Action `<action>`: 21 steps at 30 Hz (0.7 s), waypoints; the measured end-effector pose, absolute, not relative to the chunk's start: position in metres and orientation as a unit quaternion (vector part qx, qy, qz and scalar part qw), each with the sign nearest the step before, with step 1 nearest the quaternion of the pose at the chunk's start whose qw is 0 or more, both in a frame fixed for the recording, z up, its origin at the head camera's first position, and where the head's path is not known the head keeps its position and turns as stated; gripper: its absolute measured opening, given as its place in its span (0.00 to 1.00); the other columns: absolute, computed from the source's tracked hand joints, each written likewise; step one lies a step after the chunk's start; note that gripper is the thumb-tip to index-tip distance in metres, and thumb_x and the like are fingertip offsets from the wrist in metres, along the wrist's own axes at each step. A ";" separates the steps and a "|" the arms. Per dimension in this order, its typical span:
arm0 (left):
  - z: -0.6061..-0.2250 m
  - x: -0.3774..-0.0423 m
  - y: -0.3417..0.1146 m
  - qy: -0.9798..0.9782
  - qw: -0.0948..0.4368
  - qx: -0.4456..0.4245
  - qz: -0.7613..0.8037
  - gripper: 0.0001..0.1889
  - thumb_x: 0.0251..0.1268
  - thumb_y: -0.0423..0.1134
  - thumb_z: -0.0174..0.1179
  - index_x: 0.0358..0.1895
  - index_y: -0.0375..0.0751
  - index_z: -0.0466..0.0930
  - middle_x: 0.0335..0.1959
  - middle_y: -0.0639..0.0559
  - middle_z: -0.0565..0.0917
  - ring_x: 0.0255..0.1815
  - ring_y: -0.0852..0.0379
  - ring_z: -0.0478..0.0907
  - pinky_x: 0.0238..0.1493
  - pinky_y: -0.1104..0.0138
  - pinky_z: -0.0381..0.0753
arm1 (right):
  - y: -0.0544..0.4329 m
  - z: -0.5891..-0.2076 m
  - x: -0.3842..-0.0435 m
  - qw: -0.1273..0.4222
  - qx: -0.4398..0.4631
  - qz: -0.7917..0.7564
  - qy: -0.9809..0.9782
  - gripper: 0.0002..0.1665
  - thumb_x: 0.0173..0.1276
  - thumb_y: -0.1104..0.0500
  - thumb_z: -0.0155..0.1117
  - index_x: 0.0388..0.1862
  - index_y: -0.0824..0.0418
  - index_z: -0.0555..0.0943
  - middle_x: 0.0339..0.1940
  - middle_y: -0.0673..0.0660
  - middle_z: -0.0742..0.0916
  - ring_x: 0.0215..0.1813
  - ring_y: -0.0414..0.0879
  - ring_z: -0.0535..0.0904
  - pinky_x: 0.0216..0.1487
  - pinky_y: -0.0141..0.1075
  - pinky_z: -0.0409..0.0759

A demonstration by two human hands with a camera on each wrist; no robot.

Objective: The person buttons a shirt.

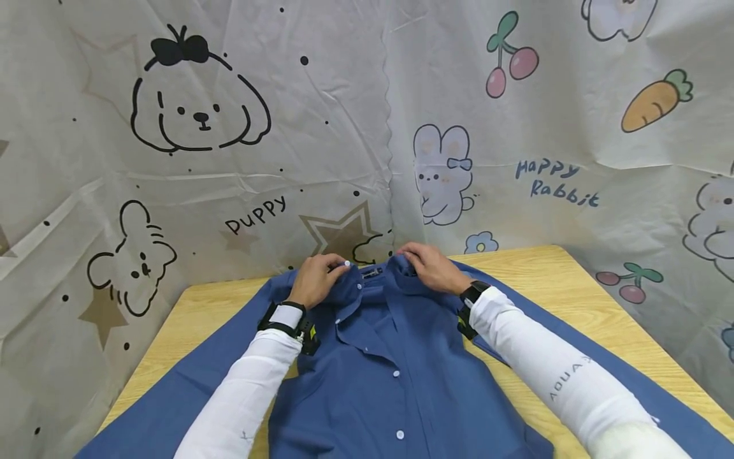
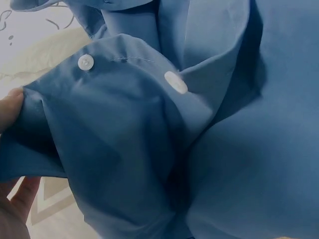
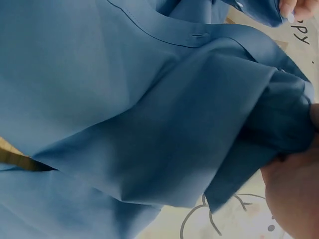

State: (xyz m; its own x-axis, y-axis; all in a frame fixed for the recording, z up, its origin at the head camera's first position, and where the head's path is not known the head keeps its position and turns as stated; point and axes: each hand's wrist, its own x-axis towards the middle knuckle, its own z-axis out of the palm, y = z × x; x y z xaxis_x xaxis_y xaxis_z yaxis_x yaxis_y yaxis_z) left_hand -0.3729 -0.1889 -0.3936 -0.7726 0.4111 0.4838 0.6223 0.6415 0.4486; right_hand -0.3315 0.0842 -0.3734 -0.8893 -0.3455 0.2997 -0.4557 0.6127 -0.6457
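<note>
A blue button-up shirt [image 1: 367, 389] lies front up, its collar toward the far table edge and the upper placket hanging apart. My left hand [image 1: 318, 278] pinches the left side of the collar; in the left wrist view the thumb [image 2: 11, 107] is on the cloth edge, near a white button [image 2: 85, 62]. On the other side of the neck opening, my right hand [image 1: 434, 266] grips the right part of the collar [image 3: 259, 119], which folds over near a buttonhole [image 3: 199, 36]. Some right fingertips are hidden by cloth.
The shirt lies on a wooden table [image 1: 533, 274], with one sleeve [image 1: 189, 376] spread to the left and the other [image 1: 619, 357] to the right, partly under my right forearm. A cartoon-printed curtain [image 1: 344, 127] hangs right behind the far table edge.
</note>
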 end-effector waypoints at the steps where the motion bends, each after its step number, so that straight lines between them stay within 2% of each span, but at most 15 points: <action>1: -0.394 -0.372 -0.189 -0.891 0.170 -0.292 -0.304 0.09 0.63 0.42 0.64 0.40 0.41 0.87 0.35 0.50 0.86 0.36 0.52 0.81 0.40 0.58 0.77 | 0.084 -0.374 -0.331 0.067 0.227 0.379 -0.895 0.16 0.78 0.64 0.43 0.54 0.66 0.78 0.52 0.61 0.82 0.55 0.52 0.77 0.55 0.45 0.74; 7: -0.399 -0.367 -0.191 -0.895 0.153 -0.287 -0.305 0.09 0.64 0.42 0.63 0.40 0.42 0.87 0.40 0.51 0.85 0.39 0.53 0.80 0.41 0.58 0.77 | 0.084 -0.374 -0.327 0.024 0.215 0.390 -0.895 0.20 0.77 0.65 0.42 0.61 0.65 0.74 0.60 0.61 0.78 0.59 0.54 0.73 0.57 0.47 0.71; 10: -0.399 -0.366 -0.190 -0.890 0.154 -0.291 -0.316 0.09 0.64 0.41 0.63 0.42 0.42 0.87 0.42 0.51 0.85 0.41 0.53 0.80 0.42 0.58 0.77 | 0.084 -0.375 -0.326 0.005 0.199 0.395 -0.897 0.21 0.76 0.64 0.39 0.61 0.64 0.75 0.61 0.60 0.77 0.59 0.53 0.73 0.56 0.47 0.70; 13: -0.398 -0.364 -0.188 -0.886 0.152 -0.300 -0.320 0.10 0.65 0.41 0.63 0.44 0.43 0.87 0.43 0.52 0.85 0.42 0.54 0.81 0.43 0.58 0.77 | 0.085 -0.378 -0.327 -0.004 0.194 0.388 -0.901 0.21 0.74 0.61 0.39 0.56 0.63 0.77 0.58 0.58 0.79 0.57 0.52 0.73 0.56 0.47 0.70; 18: -0.397 -0.360 -0.184 -0.887 0.142 -0.314 -0.307 0.10 0.65 0.43 0.62 0.46 0.46 0.87 0.43 0.53 0.85 0.44 0.54 0.81 0.44 0.58 0.78 | 0.087 -0.381 -0.326 -0.006 0.228 0.336 -0.914 0.17 0.75 0.58 0.49 0.54 0.65 0.78 0.53 0.58 0.80 0.52 0.50 0.75 0.53 0.46 0.72; 21: -0.397 -0.359 -0.182 -0.890 0.140 -0.313 -0.300 0.10 0.66 0.43 0.62 0.46 0.46 0.87 0.43 0.54 0.85 0.44 0.55 0.81 0.44 0.58 0.77 | 0.087 -0.380 -0.324 -0.004 0.246 0.315 -0.917 0.15 0.75 0.55 0.53 0.51 0.62 0.81 0.48 0.56 0.80 0.49 0.48 0.76 0.50 0.45 0.73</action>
